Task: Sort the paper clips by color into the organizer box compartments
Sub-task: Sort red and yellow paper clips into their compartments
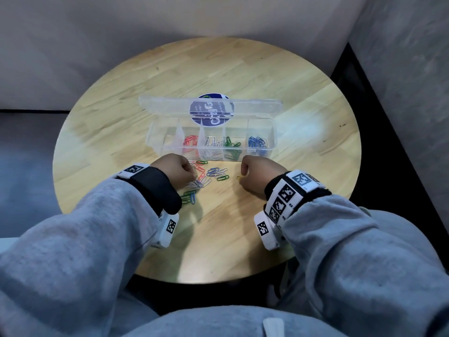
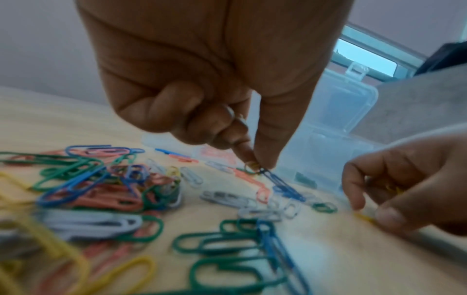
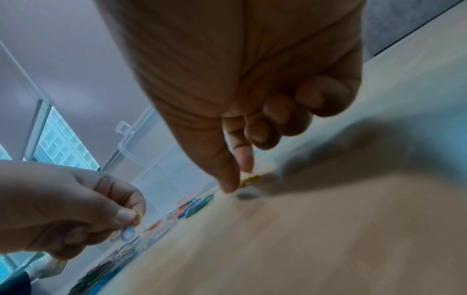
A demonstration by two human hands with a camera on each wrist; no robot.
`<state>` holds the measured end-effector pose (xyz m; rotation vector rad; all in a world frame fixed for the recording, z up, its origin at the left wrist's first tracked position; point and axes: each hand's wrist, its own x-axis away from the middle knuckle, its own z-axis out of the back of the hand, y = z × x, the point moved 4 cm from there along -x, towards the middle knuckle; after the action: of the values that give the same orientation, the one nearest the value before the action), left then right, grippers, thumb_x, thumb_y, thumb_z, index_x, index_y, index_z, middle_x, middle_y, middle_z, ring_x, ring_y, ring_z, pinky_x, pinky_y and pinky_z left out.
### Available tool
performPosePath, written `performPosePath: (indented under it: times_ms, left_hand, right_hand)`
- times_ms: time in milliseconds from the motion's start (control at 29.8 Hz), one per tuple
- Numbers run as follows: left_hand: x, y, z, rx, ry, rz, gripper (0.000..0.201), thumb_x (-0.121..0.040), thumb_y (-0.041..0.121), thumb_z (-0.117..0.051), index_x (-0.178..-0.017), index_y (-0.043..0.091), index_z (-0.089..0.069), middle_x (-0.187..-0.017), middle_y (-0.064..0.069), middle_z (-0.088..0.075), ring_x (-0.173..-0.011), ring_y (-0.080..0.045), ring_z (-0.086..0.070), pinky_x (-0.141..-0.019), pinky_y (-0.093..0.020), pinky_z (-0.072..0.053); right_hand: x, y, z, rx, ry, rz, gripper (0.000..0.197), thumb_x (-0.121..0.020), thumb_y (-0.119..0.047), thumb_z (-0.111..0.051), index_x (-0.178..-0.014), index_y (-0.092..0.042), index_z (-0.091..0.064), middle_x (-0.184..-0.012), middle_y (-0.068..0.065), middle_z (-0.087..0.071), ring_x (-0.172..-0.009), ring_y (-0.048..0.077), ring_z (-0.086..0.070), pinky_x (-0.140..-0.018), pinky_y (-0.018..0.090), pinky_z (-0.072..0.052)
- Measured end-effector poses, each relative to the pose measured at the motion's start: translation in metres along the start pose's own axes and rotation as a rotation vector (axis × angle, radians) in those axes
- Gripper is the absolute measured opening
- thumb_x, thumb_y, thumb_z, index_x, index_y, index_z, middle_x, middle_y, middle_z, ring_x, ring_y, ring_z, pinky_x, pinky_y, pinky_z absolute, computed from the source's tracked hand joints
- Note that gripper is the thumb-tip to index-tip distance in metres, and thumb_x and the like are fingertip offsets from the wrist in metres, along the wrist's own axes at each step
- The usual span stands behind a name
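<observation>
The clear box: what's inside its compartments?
The box holds sorted clips: red, white, green and blue, one colour per compartment. The leftmost compartment looks empty. No yellow shows inside.

Round wooden table [image 1: 243, 76] in a grey-walled corner [image 1: 170, 18].

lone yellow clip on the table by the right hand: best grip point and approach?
The yellow clip lies flat on the round table, apart from the pile, with the right hand already over it. Come straight down and pinch across a rounded end loop with thumb and index fingers; being thin wire, it probably needs one end tipped up first.
</observation>
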<state>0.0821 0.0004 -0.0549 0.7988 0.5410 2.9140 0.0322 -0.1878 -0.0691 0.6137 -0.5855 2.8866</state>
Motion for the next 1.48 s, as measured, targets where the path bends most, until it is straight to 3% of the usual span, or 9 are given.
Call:
performPosePath:
  times_ms: [67,235,336,470,773,907,1075,1277,1479]
  left_hand:
    - [0.002,-0.002,0.003,0.116,-0.045,0.022,0.012,-0.084,0.019,-0.062,-0.073,0.015,-0.059,-0.06,0.0,-0.05,-0.054,-0.016,-0.043,-0.053,-0.021,-0.032]
    - [0.018,-0.005,0.013,0.576,-0.111,0.096,0.023,-0.088,0.002,-0.047,-0.066,0.01,-0.046,-0.066,-0.008,-0.05,-0.055,-0.017,-0.04,-0.046,-0.02,-0.029]
    - [0.031,-0.011,0.026,0.699,-0.077,0.113,0.023,-0.09,-0.002,-0.04,-0.07,0.008,-0.044,-0.071,-0.009,-0.054,-0.056,-0.017,-0.045,-0.037,-0.014,-0.033]
    - [0.04,-0.029,0.039,0.839,-0.022,0.11,0.024,-0.09,-0.001,-0.042,-0.068,0.007,-0.042,-0.068,-0.013,-0.052,-0.055,-0.02,-0.044,-0.035,-0.013,-0.033]
    - [0.047,-0.083,0.044,1.052,-0.014,0.162,0.021,-0.088,0.0,-0.035,-0.071,0.009,-0.042,-0.062,-0.008,-0.05,-0.03,-0.007,-0.042,-0.036,-0.013,-0.029]
    - [0.047,-0.088,0.059,1.132,-0.017,0.099,0.023,-0.087,0.001,-0.033,-0.078,0.014,-0.048,-0.059,-0.008,-0.048,-0.041,-0.012,-0.041,-0.039,-0.014,-0.029]
    - [0.042,-0.112,0.058,0.922,-0.049,0.112,0.026,-0.087,0.013,-0.04,-0.072,0.012,-0.061,-0.059,-0.003,-0.045,-0.05,-0.015,-0.036,-0.042,-0.018,-0.026]
    - [0.027,-0.119,0.038,0.318,-0.096,0.043,0.028,-0.088,0.031,-0.057,-0.066,0.015,-0.051,-0.065,-0.001,-0.046,-0.058,-0.017,-0.041,-0.054,-0.025,-0.03]
    - [0.018,-0.105,0.028,0.208,-0.034,-0.069,0.009,-0.079,0.015,-0.06,-0.087,0.019,-0.061,-0.08,0.002,-0.059,-0.075,-0.019,-0.053,-0.059,-0.022,-0.036]
  right_hand:
    - [0.001,-0.002,0.0,-0.024,0.001,0.027,0.009,-0.087,-0.025,-0.057,-0.093,-0.021,-0.051,-0.104,0.002,-0.061,-0.081,0.018,-0.049,-0.057,0.024,-0.032]
    - [0.0,-0.005,-0.003,0.039,-0.106,0.007,0.018,-0.087,-0.016,-0.054,-0.1,-0.006,-0.063,-0.105,0.01,-0.065,-0.096,0.026,-0.06,-0.075,0.029,-0.045]
    - [0.007,-0.002,-0.003,0.027,-0.107,-0.026,0.007,-0.081,-0.015,-0.057,-0.078,-0.011,-0.062,-0.093,0.008,-0.066,-0.085,0.024,-0.059,-0.066,0.028,-0.044]
    - [0.019,-0.011,0.003,-0.143,-0.042,-0.048,0.021,-0.079,-0.015,-0.06,-0.061,-0.021,-0.05,-0.069,-0.002,-0.056,-0.071,0.018,-0.052,-0.053,0.021,-0.037]
    - [0.023,-0.069,-0.01,-0.678,-0.16,-0.033,0.019,-0.085,0.001,-0.059,-0.075,-0.014,-0.052,-0.073,0.008,-0.059,-0.057,0.014,-0.051,-0.047,0.02,-0.042]
    - [0.019,-0.092,-0.019,-0.956,-0.181,-0.069,0.023,-0.089,0.01,-0.047,-0.087,-0.009,-0.06,-0.068,0.007,-0.054,-0.051,0.011,-0.052,-0.042,0.016,-0.043]
    - [0.017,-0.113,-0.033,-1.076,-0.194,-0.168,0.033,-0.093,0.005,-0.033,-0.078,-0.004,-0.061,-0.066,0.006,-0.051,-0.053,0.013,-0.05,-0.04,0.016,-0.044]
    - [0.014,-0.124,-0.033,-1.047,-0.199,-0.226,0.027,-0.095,-0.008,-0.04,-0.073,-0.009,-0.055,-0.066,0.003,-0.049,-0.048,0.009,-0.048,-0.043,0.017,-0.035]
    - [0.001,-0.122,-0.021,-0.356,-0.079,-0.044,0.008,-0.086,-0.025,-0.064,-0.08,-0.021,-0.061,-0.064,-0.007,-0.047,-0.055,0.011,-0.043,-0.053,0.021,-0.036]
